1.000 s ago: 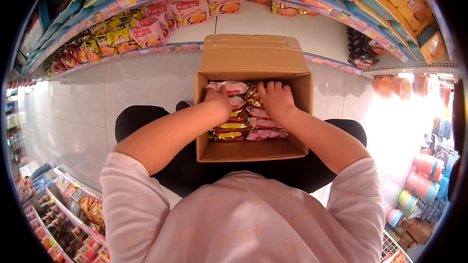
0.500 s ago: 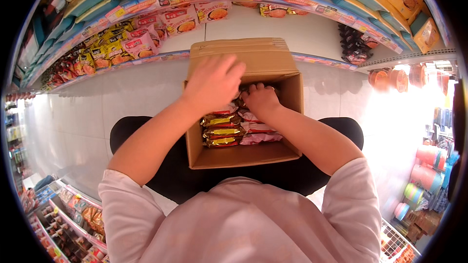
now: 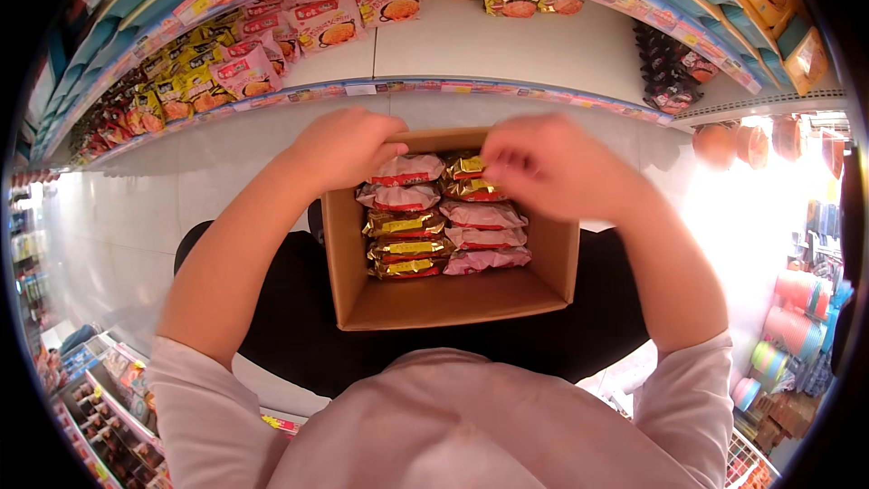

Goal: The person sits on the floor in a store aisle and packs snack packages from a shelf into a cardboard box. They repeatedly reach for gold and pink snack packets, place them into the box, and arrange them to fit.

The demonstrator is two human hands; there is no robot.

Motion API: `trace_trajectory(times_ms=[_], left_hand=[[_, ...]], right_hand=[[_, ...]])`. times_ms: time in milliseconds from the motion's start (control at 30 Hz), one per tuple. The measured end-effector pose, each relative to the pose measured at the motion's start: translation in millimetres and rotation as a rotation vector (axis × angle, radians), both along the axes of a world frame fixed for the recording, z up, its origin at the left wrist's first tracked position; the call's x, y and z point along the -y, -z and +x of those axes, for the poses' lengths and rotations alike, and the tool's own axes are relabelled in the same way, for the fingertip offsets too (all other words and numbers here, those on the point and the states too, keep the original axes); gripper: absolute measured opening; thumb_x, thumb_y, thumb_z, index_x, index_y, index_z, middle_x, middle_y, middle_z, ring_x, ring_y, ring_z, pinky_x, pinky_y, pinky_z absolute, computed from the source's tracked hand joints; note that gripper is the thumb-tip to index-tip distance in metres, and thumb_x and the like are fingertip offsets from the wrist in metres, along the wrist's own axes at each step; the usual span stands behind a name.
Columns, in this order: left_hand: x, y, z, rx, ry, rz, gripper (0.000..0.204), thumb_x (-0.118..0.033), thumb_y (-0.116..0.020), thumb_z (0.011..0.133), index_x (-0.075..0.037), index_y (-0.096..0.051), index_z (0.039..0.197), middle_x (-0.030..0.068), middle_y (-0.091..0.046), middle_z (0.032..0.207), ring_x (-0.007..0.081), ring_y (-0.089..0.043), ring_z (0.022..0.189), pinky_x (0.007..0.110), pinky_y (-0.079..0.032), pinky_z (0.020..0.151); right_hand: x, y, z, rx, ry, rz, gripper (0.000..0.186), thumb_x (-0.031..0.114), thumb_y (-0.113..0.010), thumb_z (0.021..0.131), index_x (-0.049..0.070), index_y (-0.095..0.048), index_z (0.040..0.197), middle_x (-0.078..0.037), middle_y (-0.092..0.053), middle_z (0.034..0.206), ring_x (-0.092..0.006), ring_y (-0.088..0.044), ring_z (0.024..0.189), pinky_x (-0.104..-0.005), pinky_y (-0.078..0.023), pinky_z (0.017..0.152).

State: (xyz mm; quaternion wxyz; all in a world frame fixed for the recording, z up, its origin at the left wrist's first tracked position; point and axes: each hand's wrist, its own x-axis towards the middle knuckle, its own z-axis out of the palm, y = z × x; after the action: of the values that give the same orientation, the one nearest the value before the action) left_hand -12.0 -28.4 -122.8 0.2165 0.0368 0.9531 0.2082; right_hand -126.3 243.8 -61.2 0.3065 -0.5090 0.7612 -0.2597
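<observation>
An open cardboard box (image 3: 453, 308) sits between my black-clad legs. It holds two columns of packets: pink ones (image 3: 484, 260) and gold ones (image 3: 405, 246) with red and yellow. My left hand (image 3: 353, 145) grips the far rim at the box's left, fingers bent over it, just beyond a pale pink packet. My right hand (image 3: 543, 163) is raised over the far right corner beside the gold packets, its fingers curled and blurred; I cannot tell whether they hold anything.
Beyond the box a low shelf (image 3: 493, 54) carries pink, yellow and dark noodle packs (image 3: 244, 68), with upper shelves of trays above it. Another rack (image 3: 90, 412) of small goods stands at lower left, stacks of colourful tubs (image 3: 787, 335) at right. Pale tiled floor (image 3: 118, 244) surrounds me.
My left hand has moved from inside the box to its far rim, and my right hand has lifted off the packets. The tall back flap no longer shows upright.
</observation>
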Motion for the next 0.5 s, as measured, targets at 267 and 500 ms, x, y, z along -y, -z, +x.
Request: trace_trajectory(times_ms=[267,500], left_hand=[[12,5,2,0.015,0.058,0.063,0.027,-0.03,-0.067,0.103,-0.009,-0.072,0.119,0.0202,-0.074,0.095,0.0437,-0.07,0.096,0.055,-0.054,0.083],[5,-3,8,-0.191,-0.036,0.029,0.033,-0.035,-0.07,0.099,-0.008,-0.071,0.117,0.0154,-0.075,0.106,0.0399,-0.071,0.102,0.053,-0.057,0.086]], right_hand=[[-14,84,-130,-0.434,0.167,0.251,0.027,0.023,-0.07,0.098,0.002,-0.07,0.114,-0.017,-0.076,0.104,-0.0338,-0.073,0.097,-0.0439,-0.057,0.085],[-13,51,-99,-0.071,0.3,0.345,0.036,0.031,-0.07,0.099,0.003,-0.071,0.121,-0.02,-0.075,0.113,-0.0376,-0.072,0.107,-0.0462,-0.057,0.093]])
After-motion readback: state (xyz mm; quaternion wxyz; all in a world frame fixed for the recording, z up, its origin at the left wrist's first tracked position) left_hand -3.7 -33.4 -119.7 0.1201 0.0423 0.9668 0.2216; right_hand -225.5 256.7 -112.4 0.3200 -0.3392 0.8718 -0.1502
